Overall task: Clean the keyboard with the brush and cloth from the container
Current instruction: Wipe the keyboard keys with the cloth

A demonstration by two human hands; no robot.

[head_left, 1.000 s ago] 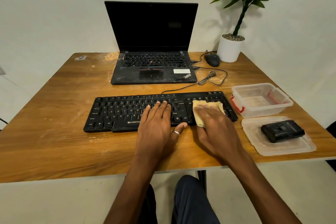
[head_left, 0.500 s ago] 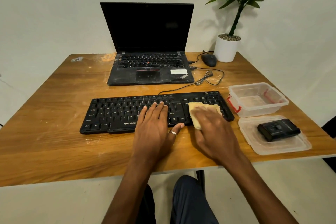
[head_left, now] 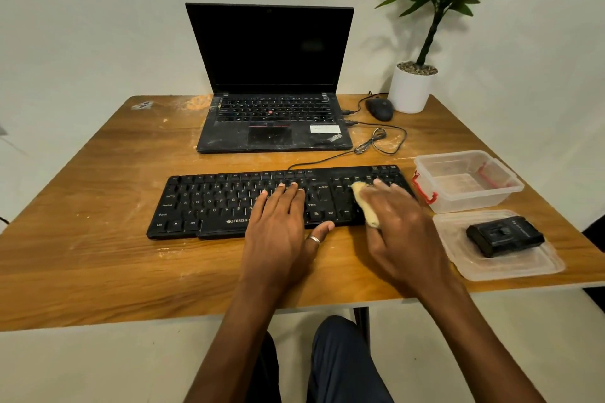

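The keyboard [head_left: 212,203] lies flat on the table, wide and rigid, and I judge it light enough to skid. So my left hand [head_left: 281,232] rests on its middle keys, fingers straight, gripping nothing. My right hand [head_left: 399,229] presses the cloth [head_left: 365,203] onto the right-end keys, fingers nearly flat. Soft and limp, the cloth wants pressure from above, not a pinch.
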